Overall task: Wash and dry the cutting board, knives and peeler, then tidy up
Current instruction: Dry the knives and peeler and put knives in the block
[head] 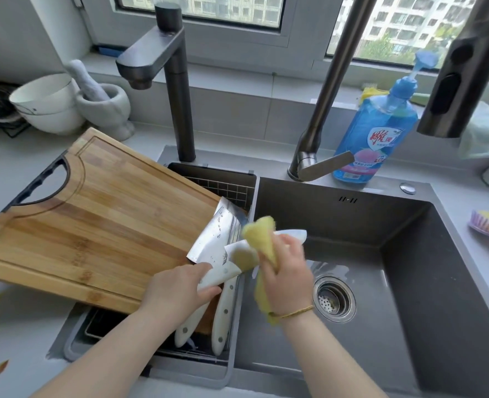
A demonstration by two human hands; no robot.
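The cutting board (99, 225) is honey-brown bamboo in light and dark strips, its handle cutout rimmed black. The cloth (262, 234) is yellow. The knife (295, 234) is white; the cleaver (217, 234) is bright steel, speckled with droplets. Two more knife handles (223, 320) are white with silvery rivets. The sink (409, 282) is dark grey, the bench (8, 326) pale grey, the detergent bottle (375, 133) blue with a red, white and pink label.

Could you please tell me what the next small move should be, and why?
Probably slide the cloth along the knife toward its tip: the left hand grips the handle, the right hand holds the cloth round mid-blade, and the tip shows beyond it.
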